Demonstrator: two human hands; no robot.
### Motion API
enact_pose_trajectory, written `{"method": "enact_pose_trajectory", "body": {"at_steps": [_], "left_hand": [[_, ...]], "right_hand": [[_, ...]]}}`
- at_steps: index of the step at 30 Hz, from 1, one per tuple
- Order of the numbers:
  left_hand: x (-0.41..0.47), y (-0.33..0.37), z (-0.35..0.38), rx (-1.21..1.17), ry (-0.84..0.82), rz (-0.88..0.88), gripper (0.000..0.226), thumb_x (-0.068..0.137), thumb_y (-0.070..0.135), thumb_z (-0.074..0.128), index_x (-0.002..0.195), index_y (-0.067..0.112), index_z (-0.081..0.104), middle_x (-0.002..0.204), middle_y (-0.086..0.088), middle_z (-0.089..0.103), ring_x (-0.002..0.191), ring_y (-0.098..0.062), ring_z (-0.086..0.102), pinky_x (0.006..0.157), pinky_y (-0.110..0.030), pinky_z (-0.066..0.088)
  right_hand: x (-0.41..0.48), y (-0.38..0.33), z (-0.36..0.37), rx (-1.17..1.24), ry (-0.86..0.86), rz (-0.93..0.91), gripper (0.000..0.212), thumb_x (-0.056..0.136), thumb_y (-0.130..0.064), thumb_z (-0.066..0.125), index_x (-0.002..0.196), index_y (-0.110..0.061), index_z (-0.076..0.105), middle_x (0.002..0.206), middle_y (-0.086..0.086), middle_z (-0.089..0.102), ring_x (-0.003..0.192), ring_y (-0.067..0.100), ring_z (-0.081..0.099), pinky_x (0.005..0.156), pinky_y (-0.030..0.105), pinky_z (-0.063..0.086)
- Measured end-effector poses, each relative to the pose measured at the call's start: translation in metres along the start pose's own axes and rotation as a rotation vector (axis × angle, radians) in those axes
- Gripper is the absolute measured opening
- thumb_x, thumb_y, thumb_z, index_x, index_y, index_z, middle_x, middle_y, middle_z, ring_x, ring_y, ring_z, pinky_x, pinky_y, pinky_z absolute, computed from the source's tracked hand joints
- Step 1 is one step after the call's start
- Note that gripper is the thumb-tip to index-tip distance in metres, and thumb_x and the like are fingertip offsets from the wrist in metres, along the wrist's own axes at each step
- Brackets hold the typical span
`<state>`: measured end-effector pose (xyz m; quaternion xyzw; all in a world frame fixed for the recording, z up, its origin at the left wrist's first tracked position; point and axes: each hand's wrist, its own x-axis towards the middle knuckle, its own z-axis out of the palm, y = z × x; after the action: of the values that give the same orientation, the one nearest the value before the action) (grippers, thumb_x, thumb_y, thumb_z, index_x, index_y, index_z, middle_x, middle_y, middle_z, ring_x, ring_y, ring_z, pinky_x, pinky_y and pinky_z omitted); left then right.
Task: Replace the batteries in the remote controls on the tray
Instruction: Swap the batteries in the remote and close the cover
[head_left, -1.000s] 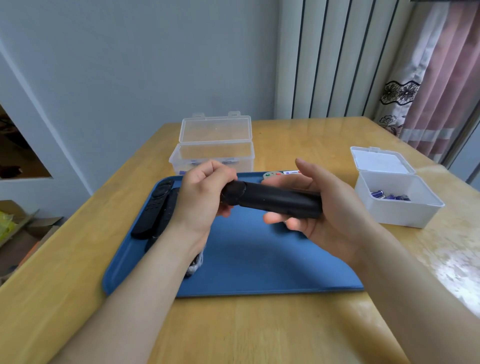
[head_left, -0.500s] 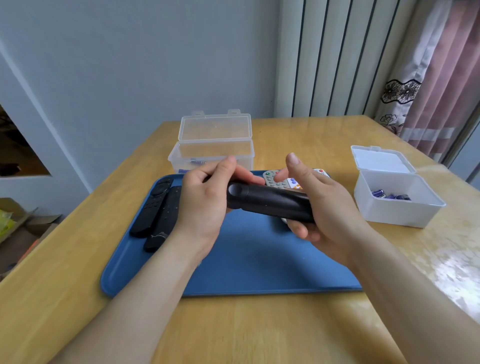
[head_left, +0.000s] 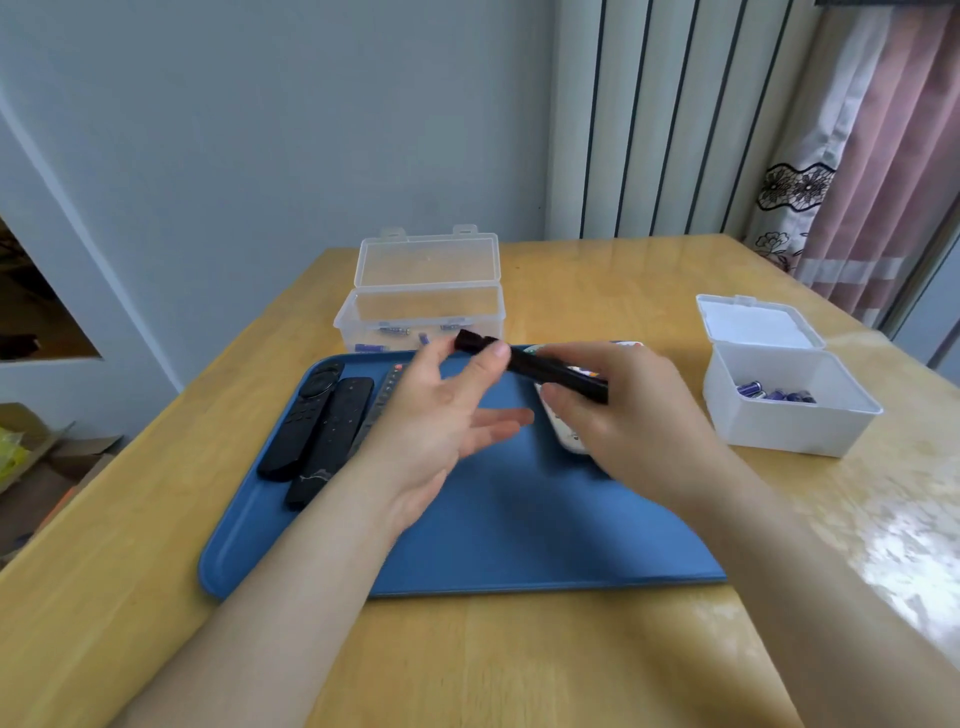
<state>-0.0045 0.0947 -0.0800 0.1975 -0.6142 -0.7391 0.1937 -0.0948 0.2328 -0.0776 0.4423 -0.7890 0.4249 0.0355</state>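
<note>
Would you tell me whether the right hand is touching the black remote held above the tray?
Touching. The head view shows the right hand gripping the black remote, wrapped round its near end and holding it above the blue tray.

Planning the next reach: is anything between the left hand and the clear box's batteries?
Only the black remote in the right hand: its end crosses in front of the clear box, just past the left hand. The box's lid is open.
</note>
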Motion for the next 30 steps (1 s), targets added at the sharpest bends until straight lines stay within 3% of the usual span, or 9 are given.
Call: {"method": "enact_pose_trajectory", "body": {"at_steps": [4, 10, 13, 15, 17, 21, 25, 27, 30], "left_hand": [[-0.002, -0.003, 0.002, -0.021, -0.016, -0.044, 0.029, 0.101, 0.01, 0.045, 0.128, 0.009, 0.052, 0.11, -0.015, 0.07, 0.08, -0.032, 0.072, 0.073, -0.038, 0.059], [0.005, -0.012, 0.0, 0.226, 0.054, 0.042, 0.038, 0.101, 0.006, 0.042, 0.135, 0.022, 0.046, 0.103, -0.004, 0.073, 0.085, -0.019, 0.072, 0.074, -0.036, 0.061], [0.007, -0.015, -0.004, 0.636, 0.071, 0.126, 0.032, 0.091, 0.026, 0.045, 0.121, 0.033, 0.054, 0.118, 0.004, 0.068, 0.106, -0.021, 0.065, 0.089, -0.043, 0.055], [0.003, -0.014, -0.002, 0.971, 0.03, 0.095, 0.039, 0.089, 0.025, 0.045, 0.126, 0.022, 0.054, 0.109, -0.002, 0.067, 0.106, -0.028, 0.061, 0.091, -0.045, 0.05], [0.0, -0.015, 0.002, 1.156, -0.032, 0.098, 0.03, 0.091, 0.022, 0.047, 0.119, 0.016, 0.055, 0.107, -0.003, 0.063, 0.107, -0.028, 0.057, 0.091, -0.044, 0.047], [-0.006, -0.01, 0.007, 1.223, -0.215, 0.092, 0.029, 0.084, 0.036, 0.055, 0.11, 0.023, 0.054, 0.112, 0.002, 0.055, 0.109, -0.022, 0.054, 0.093, -0.043, 0.045], [-0.002, -0.012, 0.0, 1.161, -0.25, 0.071, 0.046, 0.066, 0.058, 0.058, 0.103, 0.031, 0.059, 0.104, 0.012, 0.058, 0.102, -0.012, 0.056, 0.088, -0.041, 0.048], [0.001, -0.014, -0.002, 1.199, -0.241, 0.108, 0.047, 0.067, 0.059, 0.062, 0.105, 0.031, 0.06, 0.106, 0.012, 0.057, 0.105, -0.013, 0.055, 0.09, -0.039, 0.047], [0.004, -0.014, -0.004, 1.259, -0.219, 0.136, 0.039, 0.073, 0.055, 0.067, 0.103, 0.031, 0.063, 0.104, 0.012, 0.061, 0.102, -0.013, 0.057, 0.088, -0.039, 0.048]], "right_hand": [[-0.002, -0.001, 0.021, -0.232, -0.179, -0.239, 0.023, 0.079, -0.004, 0.059, 0.102, -0.008, 0.061, 0.099, 0.001, 0.057, 0.087, 0.025, 0.053, 0.074, 0.034, 0.041], [-0.006, -0.008, 0.017, -0.254, -0.446, -0.116, 0.066, 0.078, -0.013, 0.071, 0.136, -0.022, 0.042, 0.137, -0.009, 0.036, 0.108, 0.021, 0.052, 0.088, 0.036, 0.046], [-0.006, -0.005, 0.026, -0.407, -0.393, -0.117, 0.055, 0.081, -0.03, 0.075, 0.13, -0.02, 0.051, 0.131, -0.005, 0.046, 0.111, 0.024, 0.054, 0.089, 0.036, 0.045], [-0.006, -0.002, 0.034, -0.525, -0.349, -0.145, 0.041, 0.086, -0.04, 0.069, 0.119, -0.018, 0.059, 0.121, -0.001, 0.056, 0.105, 0.026, 0.053, 0.086, 0.035, 0.042], [-0.007, 0.0, 0.039, -0.575, -0.279, -0.19, 0.032, 0.088, -0.044, 0.064, 0.11, -0.02, 0.064, 0.109, -0.004, 0.064, 0.097, 0.024, 0.047, 0.079, 0.036, 0.036], [-0.007, 0.004, 0.034, -0.565, -0.295, -0.138, 0.037, 0.084, -0.047, 0.064, 0.119, -0.035, 0.061, 0.119, -0.012, 0.058, 0.112, 0.021, 0.039, 0.077, 0.036, 0.029], [-0.006, 0.008, 0.017, -0.541, -0.424, -0.007, 0.071, 0.076, -0.055, 0.071, 0.14, -0.046, 0.041, 0.146, -0.01, 0.034, 0.136, 0.019, 0.021, 0.099, 0.042, 0.031], [-0.004, 0.009, 0.012, -0.551, -0.453, 0.031, 0.078, 0.077, -0.057, 0.071, 0.144, -0.045, 0.034, 0.147, -0.009, 0.033, 0.137, 0.019, 0.024, 0.102, 0.042, 0.03], [-0.003, 0.013, 0.012, -0.549, -0.46, -0.001, 0.072, 0.078, -0.055, 0.07, 0.142, -0.04, 0.04, 0.136, -0.011, 0.046, 0.126, 0.02, 0.037, 0.099, 0.042, 0.039]]}}
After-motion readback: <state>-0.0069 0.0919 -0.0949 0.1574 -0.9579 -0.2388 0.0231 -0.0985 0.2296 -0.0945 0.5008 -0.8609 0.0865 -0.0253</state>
